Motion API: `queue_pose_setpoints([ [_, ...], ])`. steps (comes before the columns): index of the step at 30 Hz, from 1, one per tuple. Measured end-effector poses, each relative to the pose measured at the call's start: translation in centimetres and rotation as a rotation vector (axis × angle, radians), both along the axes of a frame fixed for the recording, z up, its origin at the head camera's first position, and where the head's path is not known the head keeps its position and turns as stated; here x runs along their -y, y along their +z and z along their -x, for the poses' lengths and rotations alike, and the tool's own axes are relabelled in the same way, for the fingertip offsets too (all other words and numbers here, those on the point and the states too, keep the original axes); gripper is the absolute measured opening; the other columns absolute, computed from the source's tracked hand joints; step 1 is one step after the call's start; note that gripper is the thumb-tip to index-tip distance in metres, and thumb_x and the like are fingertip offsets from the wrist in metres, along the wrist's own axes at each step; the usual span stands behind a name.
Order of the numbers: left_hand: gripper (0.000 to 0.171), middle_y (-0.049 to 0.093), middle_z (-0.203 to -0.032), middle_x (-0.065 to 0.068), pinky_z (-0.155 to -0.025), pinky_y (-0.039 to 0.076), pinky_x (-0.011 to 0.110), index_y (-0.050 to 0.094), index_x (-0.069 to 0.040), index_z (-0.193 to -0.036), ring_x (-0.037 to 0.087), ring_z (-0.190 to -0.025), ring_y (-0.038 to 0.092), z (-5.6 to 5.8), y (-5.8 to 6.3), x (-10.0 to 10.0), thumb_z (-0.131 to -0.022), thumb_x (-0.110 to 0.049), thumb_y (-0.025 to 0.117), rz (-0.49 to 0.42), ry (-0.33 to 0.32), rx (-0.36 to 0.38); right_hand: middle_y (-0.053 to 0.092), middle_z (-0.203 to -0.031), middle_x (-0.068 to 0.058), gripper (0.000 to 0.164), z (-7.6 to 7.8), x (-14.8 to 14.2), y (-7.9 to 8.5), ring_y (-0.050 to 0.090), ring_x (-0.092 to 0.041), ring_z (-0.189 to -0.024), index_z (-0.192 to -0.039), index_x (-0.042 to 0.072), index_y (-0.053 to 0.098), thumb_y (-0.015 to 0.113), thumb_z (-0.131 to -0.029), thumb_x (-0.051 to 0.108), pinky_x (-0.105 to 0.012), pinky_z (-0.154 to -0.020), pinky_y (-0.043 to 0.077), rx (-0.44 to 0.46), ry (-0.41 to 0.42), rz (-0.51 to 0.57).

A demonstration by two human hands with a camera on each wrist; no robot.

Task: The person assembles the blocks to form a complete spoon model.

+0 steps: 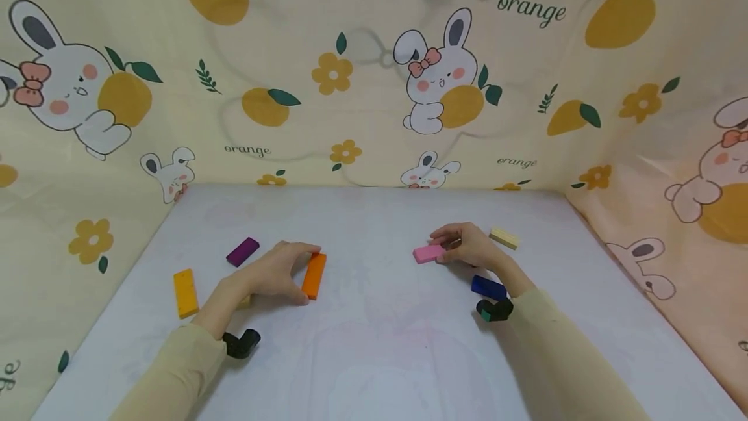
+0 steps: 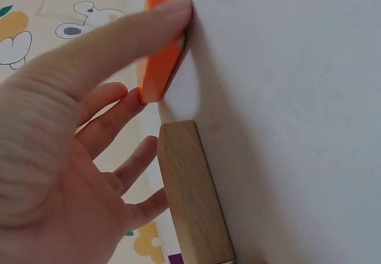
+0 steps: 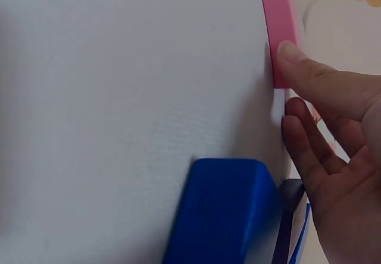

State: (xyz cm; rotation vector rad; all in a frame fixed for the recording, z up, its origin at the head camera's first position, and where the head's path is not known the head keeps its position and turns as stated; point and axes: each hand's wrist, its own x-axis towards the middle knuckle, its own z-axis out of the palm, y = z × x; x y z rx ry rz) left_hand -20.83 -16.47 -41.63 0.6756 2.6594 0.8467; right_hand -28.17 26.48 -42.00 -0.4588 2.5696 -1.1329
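My left hand [image 1: 271, 271] holds an orange block [image 1: 314, 276] lengthwise, thumb at the near end and fingertips at the far end. Under that hand lies a plain wooden block [image 2: 193, 192], mostly hidden in the head view. To its left are a purple block [image 1: 242, 251] and a yellow block [image 1: 186, 293]. On the other side, my right hand [image 1: 470, 247] pinches one end of a pink block [image 1: 427, 253] between thumb and fingers. A blue block [image 1: 488, 288] sits below the right hand, near the wrist, and a cream ridged block [image 1: 504, 238] lies just beyond it.
All the blocks are on a white table [image 1: 374, 356]. Cloth printed with rabbits and oranges [image 1: 362, 167] rises along the back and both sides. A dark narrow object [image 3: 289, 216] is partly visible beside the blue block in the right wrist view; its kind cannot be told.
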Motion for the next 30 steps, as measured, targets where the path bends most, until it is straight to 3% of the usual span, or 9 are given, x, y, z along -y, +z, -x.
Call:
queue_pose_setpoints([
  [4,0.091,0.048,-0.143,0.003,-0.107,0.033,0.052,0.047,-0.01,-0.146,0.028,-0.131,0.038,-0.2,0.2,-0.7,-0.068,-0.028,0.092,-0.055,-0.016,-0.005,0.066,-0.107,-0.005,0.046,0.1,0.1,0.2,0.056,-0.027,-0.1,-0.125,0.009,0.067,0.082,-0.082,0.016,-0.042,-0.093,0.045,0.002,0.005,-0.02],
  [10,0.095,0.046,-0.136,0.01,-0.105,0.038,0.049,0.045,-0.002,-0.144,0.029,-0.124,0.044,-0.8,0.7,-3.2,-0.068,-0.035,0.092,-0.103,-0.106,-0.08,0.065,-0.106,-0.005,0.047,0.1,0.1,0.4,0.055,-0.027,-0.099,-0.126,0.009,0.066,0.082,-0.082,0.017,-0.04,-0.091,0.044,0.012,0.005,-0.033],
  [13,0.097,0.044,-0.135,0.011,-0.105,0.039,0.045,0.043,-0.001,-0.145,0.025,-0.121,0.046,-1.4,0.8,-4.7,-0.067,-0.034,0.092,-0.119,-0.124,-0.064,0.065,-0.104,-0.006,0.048,0.0,0.2,0.4,0.054,-0.027,-0.096,-0.126,0.008,0.066,0.082,-0.082,0.017,-0.038,-0.087,0.045,0.012,0.007,-0.031],
  [20,0.099,0.044,-0.133,0.006,-0.103,0.04,0.037,0.041,-0.003,-0.147,0.018,-0.117,0.047,-2.1,-0.6,-7.3,-0.068,-0.036,0.091,-0.092,-0.172,-0.043,0.064,-0.104,-0.006,0.047,0.1,0.2,0.4,0.052,-0.026,-0.094,-0.127,0.009,0.066,0.081,-0.083,0.017,-0.036,-0.082,0.044,0.012,0.016,-0.042],
  [30,0.101,0.045,-0.136,0.002,-0.103,0.038,0.042,0.039,-0.011,-0.15,0.02,-0.122,0.043,-2.4,-1.4,-9.7,-0.068,-0.044,0.088,-0.023,-0.136,-0.08,0.064,-0.105,-0.004,0.047,0.2,0.0,0.1,0.051,-0.026,-0.092,-0.126,0.012,0.067,0.082,-0.082,0.021,-0.037,-0.078,0.042,-0.012,0.015,-0.072],
])
